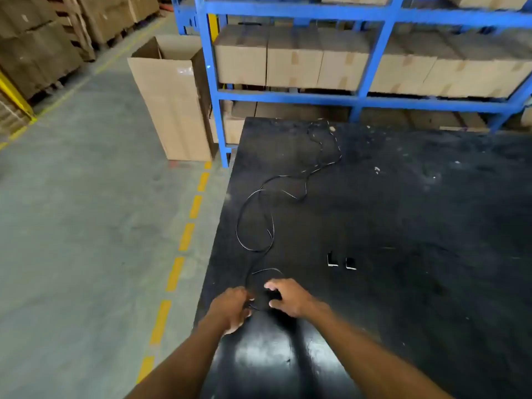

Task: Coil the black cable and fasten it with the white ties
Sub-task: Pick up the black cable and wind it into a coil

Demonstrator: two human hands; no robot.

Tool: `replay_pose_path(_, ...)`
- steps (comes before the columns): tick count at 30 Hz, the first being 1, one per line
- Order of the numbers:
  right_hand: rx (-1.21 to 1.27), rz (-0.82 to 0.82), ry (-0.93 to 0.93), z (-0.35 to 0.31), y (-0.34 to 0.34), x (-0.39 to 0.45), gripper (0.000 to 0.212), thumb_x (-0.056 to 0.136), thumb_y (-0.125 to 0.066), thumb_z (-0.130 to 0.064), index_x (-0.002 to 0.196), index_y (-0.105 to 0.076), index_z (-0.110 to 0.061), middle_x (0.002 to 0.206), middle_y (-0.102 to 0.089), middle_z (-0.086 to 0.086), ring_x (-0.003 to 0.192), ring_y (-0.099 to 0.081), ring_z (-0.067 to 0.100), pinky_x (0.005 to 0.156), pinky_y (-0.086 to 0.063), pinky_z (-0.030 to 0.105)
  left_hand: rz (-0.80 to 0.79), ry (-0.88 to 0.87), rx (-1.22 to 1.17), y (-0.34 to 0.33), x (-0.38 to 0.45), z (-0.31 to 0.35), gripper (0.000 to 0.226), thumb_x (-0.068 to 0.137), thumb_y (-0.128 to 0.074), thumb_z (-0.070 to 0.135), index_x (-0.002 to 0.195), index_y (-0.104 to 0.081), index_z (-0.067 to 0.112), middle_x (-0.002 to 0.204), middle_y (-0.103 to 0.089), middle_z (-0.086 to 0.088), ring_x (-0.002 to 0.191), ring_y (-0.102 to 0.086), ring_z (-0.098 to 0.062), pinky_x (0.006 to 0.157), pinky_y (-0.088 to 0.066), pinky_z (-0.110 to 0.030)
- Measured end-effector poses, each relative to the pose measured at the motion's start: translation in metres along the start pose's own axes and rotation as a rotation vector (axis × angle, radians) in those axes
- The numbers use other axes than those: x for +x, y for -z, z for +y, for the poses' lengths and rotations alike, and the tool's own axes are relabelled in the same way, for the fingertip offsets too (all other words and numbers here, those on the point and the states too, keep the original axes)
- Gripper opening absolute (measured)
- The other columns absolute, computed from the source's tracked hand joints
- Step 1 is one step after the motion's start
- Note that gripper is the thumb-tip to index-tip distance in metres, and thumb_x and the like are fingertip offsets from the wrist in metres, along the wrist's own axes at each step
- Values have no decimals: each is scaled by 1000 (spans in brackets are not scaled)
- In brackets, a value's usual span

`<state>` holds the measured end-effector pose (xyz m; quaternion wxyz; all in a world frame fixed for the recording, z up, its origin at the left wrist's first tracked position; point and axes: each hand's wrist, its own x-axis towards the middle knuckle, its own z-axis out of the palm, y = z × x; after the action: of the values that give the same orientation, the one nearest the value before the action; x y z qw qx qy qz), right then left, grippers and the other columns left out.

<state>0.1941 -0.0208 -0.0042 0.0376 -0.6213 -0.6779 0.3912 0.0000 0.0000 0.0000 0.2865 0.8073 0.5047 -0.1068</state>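
A thin black cable (255,214) snakes in loose loops across the black table (403,211), from the far edge down to my hands near the front left corner. My left hand (231,308) is closed around the cable's near end. My right hand (286,296) sits beside it, its fingers curled on a small loop of the same cable. Two small items with white edges, which may be the white ties (341,262), lie on the table a little to the right of my hands, apart from the cable.
A blue shelving rack (359,97) filled with cardboard boxes stands behind the table. A tall open cardboard box (175,102) rests on the grey floor at the left, beside a dashed yellow floor line (184,240). Stacked cartons line the far left.
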Motion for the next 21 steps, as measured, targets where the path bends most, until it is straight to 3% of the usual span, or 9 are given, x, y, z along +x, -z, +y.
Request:
replay_pose_path(4,-257,11,-94,12,-28,-4,41,92,-61,-17,132,-52,-19,135,-55,8,128,-42,29,108,-35,39,-20,-51,238,-13,4,-5,36,95,-52,21,130,-54,29,140,-43,1,124,-44,-26,94,-48,-43)
replay_pose_path(7,-341,81,-98,17,-42,-11,21,94,-57,-16,114,-58,-23,125,-61,4,122,-44,27,103,-32,39,3,-68,405,-19,6,-7,33,95,-54,21,128,-53,26,136,-51,-3,125,-44,-28,100,-39,-43)
replay_pose_path(10,-322,147,-94,21,-38,-13,15,96,-54,-16,104,-62,-25,117,-61,0,117,-51,23,99,-30,36,21,-71,376,-14,10,-13,24,96,-47,19,113,-61,27,122,-63,-2,120,-44,-26,97,-32,-43)
replay_pose_path(13,-108,321,-59,18,-13,-11,12,97,-54,-15,100,-62,-24,109,-57,-1,109,-54,22,94,-30,34,52,-138,163,7,9,-13,25,101,-37,29,102,-61,24,105,-65,-4,112,-45,-23,95,-28,-42)
replay_pose_path(15,-1,435,-16,14,13,-6,9,95,-58,-15,98,-64,-21,106,-55,-3,106,-53,21,93,-34,34,81,-205,-51,28,8,-7,35,103,-33,36,95,-62,19,88,-64,0,98,-52,-21,93,-35,-40)
replay_pose_path(18,90,581,62,1,52,3,9,92,-65,-12,97,-67,-20,112,-50,-2,113,-48,20,99,-40,35,71,-306,-478,60,3,11,35,103,-40,33,81,-58,11,64,-52,3,62,-51,-18,66,-44,-32)
replay_pose_path(21,200,755,74,-18,84,10,12,90,-69,-16,101,-66,-22,121,-44,4,120,-42,19,100,-37,28,153,-278,-891,93,6,30,32,105,-38,19,86,-57,3,57,-37,1,51,-36,-13,52,-35,-27)
